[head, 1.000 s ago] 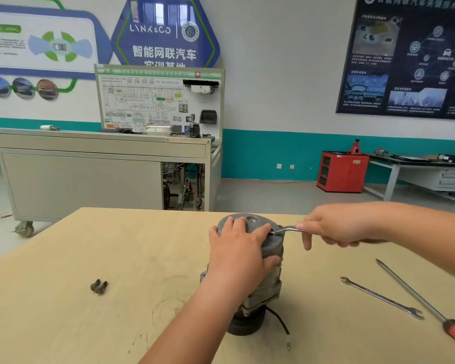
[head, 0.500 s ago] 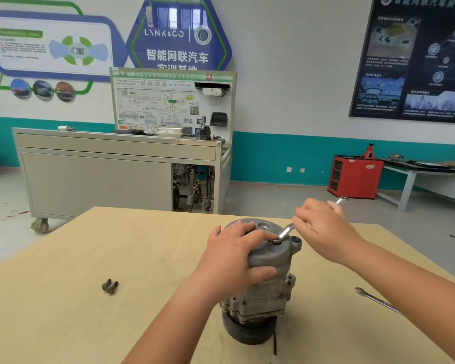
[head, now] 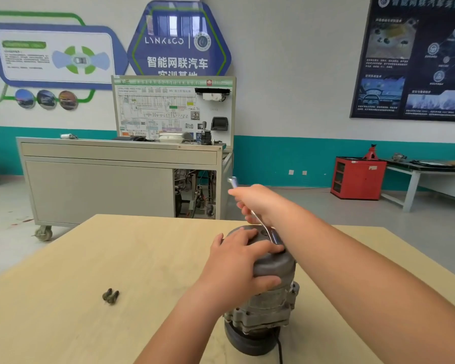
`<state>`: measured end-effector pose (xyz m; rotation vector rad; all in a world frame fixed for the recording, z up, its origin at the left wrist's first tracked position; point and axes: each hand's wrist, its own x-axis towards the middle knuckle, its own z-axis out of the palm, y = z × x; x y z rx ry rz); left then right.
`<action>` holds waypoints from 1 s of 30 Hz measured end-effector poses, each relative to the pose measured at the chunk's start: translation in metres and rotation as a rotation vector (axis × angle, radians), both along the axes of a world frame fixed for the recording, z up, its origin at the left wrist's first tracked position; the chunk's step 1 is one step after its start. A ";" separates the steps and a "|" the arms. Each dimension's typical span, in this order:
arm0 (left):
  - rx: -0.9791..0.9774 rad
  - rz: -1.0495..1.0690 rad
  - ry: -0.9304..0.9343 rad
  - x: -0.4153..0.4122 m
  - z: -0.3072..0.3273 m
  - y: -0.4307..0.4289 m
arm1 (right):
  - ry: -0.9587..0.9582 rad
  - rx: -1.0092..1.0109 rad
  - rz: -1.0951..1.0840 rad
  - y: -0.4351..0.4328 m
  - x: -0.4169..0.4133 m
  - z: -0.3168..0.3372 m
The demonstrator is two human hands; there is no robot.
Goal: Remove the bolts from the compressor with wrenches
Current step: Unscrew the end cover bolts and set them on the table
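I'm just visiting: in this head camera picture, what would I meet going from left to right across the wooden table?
Two loose bolts → the left hand gripping the compressor. The right hand and its wrench overlap the compressor, so I leave them unplaced.

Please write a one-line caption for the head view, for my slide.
Left hand steadies the upright compressor; right hand holds a wrench to its top; two bolts lie aside.

Left hand clasps the compressor from above; outstretched right hand clenches the wrench.
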<state>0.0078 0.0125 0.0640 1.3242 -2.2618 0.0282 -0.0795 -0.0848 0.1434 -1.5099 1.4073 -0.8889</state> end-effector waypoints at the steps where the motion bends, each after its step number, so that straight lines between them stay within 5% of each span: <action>1: -0.014 0.002 -0.008 -0.001 -0.001 0.000 | 0.087 -0.052 0.020 0.001 0.006 -0.002; 4: -0.085 0.004 0.005 -0.003 -0.004 -0.001 | 0.323 -0.306 0.103 0.006 0.019 -0.010; 10: -0.351 -0.122 0.104 -0.007 -0.011 -0.001 | 0.438 -0.655 0.321 0.031 0.014 -0.019; 17: -0.274 -0.130 0.408 -0.003 -0.021 0.001 | 0.405 -0.965 0.422 0.081 -0.007 -0.029; 22: -0.190 -0.192 0.589 -0.004 -0.024 0.000 | 0.194 -1.396 0.376 0.121 -0.034 -0.076; 26: -0.157 -0.149 0.644 0.010 -0.039 -0.003 | 0.015 -1.304 0.287 0.135 -0.069 -0.106; 28: -0.119 -0.158 0.710 0.007 -0.043 -0.003 | -0.260 -1.209 0.200 0.134 -0.077 -0.114; 30: -0.101 -0.170 0.786 0.001 -0.046 -0.003 | -0.786 -0.993 0.052 0.128 -0.084 -0.109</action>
